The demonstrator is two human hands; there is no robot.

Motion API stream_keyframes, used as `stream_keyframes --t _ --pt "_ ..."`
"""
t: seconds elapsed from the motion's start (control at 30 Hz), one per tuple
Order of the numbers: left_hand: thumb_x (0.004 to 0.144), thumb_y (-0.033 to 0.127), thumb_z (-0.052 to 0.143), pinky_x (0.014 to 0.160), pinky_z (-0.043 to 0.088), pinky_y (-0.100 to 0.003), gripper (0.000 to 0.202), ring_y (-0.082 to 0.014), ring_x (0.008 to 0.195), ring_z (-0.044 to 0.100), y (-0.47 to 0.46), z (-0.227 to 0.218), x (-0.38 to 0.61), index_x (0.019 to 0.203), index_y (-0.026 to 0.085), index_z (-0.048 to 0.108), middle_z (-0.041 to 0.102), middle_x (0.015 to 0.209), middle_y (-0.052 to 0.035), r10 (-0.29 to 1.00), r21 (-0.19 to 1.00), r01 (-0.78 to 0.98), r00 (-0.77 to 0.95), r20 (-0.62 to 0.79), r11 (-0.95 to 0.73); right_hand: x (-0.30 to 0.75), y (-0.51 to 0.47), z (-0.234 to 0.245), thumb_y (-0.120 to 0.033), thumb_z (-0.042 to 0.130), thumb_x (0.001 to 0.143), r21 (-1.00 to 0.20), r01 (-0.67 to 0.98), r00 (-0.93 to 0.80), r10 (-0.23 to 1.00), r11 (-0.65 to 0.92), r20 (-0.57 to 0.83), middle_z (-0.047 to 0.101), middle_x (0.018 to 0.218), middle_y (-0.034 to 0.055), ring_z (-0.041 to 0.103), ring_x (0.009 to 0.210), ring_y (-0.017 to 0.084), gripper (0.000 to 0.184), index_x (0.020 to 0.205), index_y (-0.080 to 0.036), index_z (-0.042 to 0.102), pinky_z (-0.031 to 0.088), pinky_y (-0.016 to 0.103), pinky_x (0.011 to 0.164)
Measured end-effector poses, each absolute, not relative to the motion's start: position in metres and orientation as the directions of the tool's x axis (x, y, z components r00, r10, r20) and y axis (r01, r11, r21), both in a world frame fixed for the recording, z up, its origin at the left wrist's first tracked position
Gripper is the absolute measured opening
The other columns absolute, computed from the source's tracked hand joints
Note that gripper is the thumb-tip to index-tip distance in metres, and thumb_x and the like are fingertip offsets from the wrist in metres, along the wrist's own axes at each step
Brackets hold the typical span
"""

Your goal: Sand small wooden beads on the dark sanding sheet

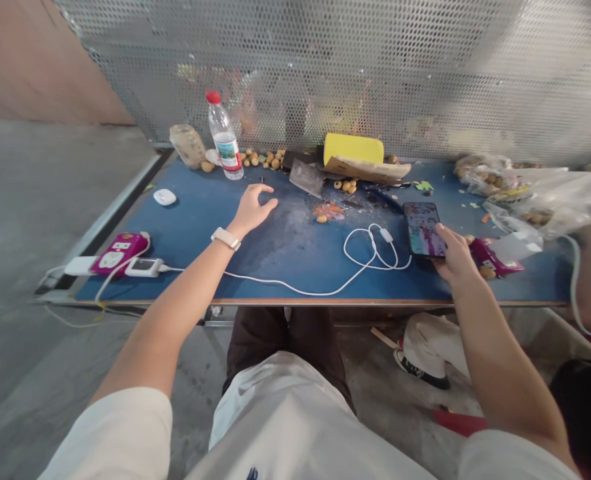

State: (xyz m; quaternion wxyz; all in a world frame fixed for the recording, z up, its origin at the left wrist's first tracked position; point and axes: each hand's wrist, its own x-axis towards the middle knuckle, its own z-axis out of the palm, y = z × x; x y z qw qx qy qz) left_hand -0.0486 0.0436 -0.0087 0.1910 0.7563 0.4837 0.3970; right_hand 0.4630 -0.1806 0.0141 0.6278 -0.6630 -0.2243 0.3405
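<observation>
Phone (pixel 420 228), screen lit, is held along one edge by the right hand (pixel 454 256); well apart, the left hand (pixel 252 208) has thumb and fingers loosely parted. Between the hands loops a white cable (pixel 320 294), with small orange scraps (pixel 330 211) beyond.

Right hand (pixel 455 259) above right half of desk (pixel 285 247): most fingers hidden beneath phone (pixel 424 230); its small print unreadable. Left hand (pixel 252 208): fingers beyond index and thumb hidden. Bottle (pixel 225 148) near back-left corner: its fine print too small. Bags (pixel 570 197) at right end: cut off by view's edge. Shapes (pixel 345 113) behind perforated panel (pixel 175 40): blurred.
</observation>
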Motion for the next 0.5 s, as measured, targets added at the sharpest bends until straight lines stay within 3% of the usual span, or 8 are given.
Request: stream_keyframes --t 0.13,0.27,0.37,0.5 --pt "0.106 0.026 0.083 0.157 0.049 -0.064 0.029 -0.0407 0.165 0.074 0.043 -0.009 -0.050 0.135 0.027 0.081 0.081 0.161 -0.0161 0.874 0.625 0.620 0.244 0.420 -0.474 0.463 -0.191 0.012 -0.029 0.111 0.059 -0.992 -0.068 0.564 0.815 -0.109 -0.128 0.091 0.096 0.0057 0.085 0.084 0.024 0.047 0.097 -0.026 0.085 0.066 0.026 0.062" --pt "0.108 0.026 0.085 0.159 0.045 -0.066 0.030 -0.0419 0.171 0.069 0.039 -0.010 -0.050 0.137 0.027 0.081 0.077 0.166 -0.0166 0.869 0.590 0.648 0.266 0.417 -0.482 0.461 -0.195 0.010 -0.029 0.114 0.044 -0.997 -0.009 0.516 0.854 -0.075 -0.069 0.095 0.107 0.0091 0.093 0.109 0.035 0.060 0.095 -0.029 0.083 0.080 0.038 0.084" --pt "0.108 0.028 0.086 0.160 0.045 -0.067 0.029 -0.0419 0.172 0.069 0.034 -0.013 -0.051 0.137 0.027 0.082 0.076 0.168 -0.0167 0.868 0.583 0.651 0.278 0.411 -0.485 0.460 -0.196 0.006 -0.037 0.120 0.043 -0.996 0.026 0.510 0.858 -0.087 -0.062 0.096 0.112 0.0108 0.094 0.124 0.044 0.071 0.105 -0.030 0.086 0.084 0.050 0.103" --pt "0.109 0.031 0.086 0.159 0.046 -0.070 0.029 -0.0434 0.173 0.068 0.029 -0.017 -0.052 0.137 0.028 0.082 0.076 0.169 -0.0176 0.869 0.572 0.661 0.292 0.400 -0.486 0.460 -0.204 -0.003 -0.053 0.122 0.055 -0.995 0.054 0.540 0.840 -0.090 -0.046 0.096 0.115 0.0110 0.096 0.119 0.042 0.074 0.117 -0.031 0.090 0.083 0.055 0.110"
